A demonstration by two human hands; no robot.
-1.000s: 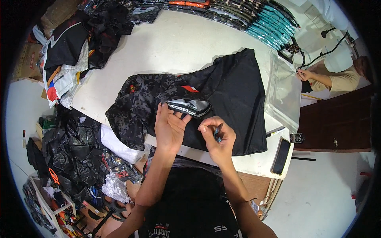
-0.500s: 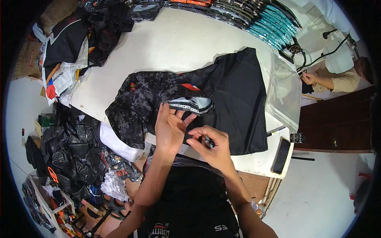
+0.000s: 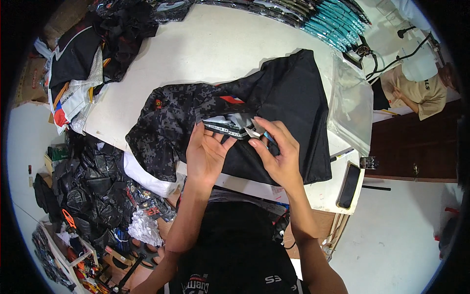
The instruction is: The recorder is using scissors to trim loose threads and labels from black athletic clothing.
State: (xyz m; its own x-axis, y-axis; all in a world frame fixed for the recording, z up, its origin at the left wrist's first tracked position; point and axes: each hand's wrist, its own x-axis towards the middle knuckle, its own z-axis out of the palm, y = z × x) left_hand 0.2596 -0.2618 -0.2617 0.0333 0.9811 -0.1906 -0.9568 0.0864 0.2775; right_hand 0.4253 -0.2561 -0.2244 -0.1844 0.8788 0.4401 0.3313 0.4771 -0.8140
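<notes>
A black polo-style shirt with grey digital camouflage [image 3: 169, 115] lies spread on the white table [image 3: 183, 54]. Its collar opening [image 3: 227, 128] faces up, with a printed white-and-black tape along the inner edge. My left hand [image 3: 208, 157] is palm up, its thumb and fingers pinching the near collar edge. At the right end of the collar is my right hand [image 3: 276, 152], closed around a small blue-and-dark tool [image 3: 269, 138] that looks like thread snips. Its fingers hide most of the tool. A pale pointed piece [image 3: 252, 133] shows at the right fingertips, against the collar.
Folded bagged garments [image 3: 328, 22] are stacked at the far edge, near an iron [image 3: 353, 58]. Clear plastic bags [image 3: 348, 108], a pen [image 3: 341, 155] and a phone [image 3: 348, 186] lie on the right. Clothes [image 3: 78, 68] are heaped far left. Another person [image 3: 416, 90] is at far right.
My right hand has moved up and forward, bringing the tool to the collar's right end. My left hand keeps its pinch. The view has shifted slightly.
</notes>
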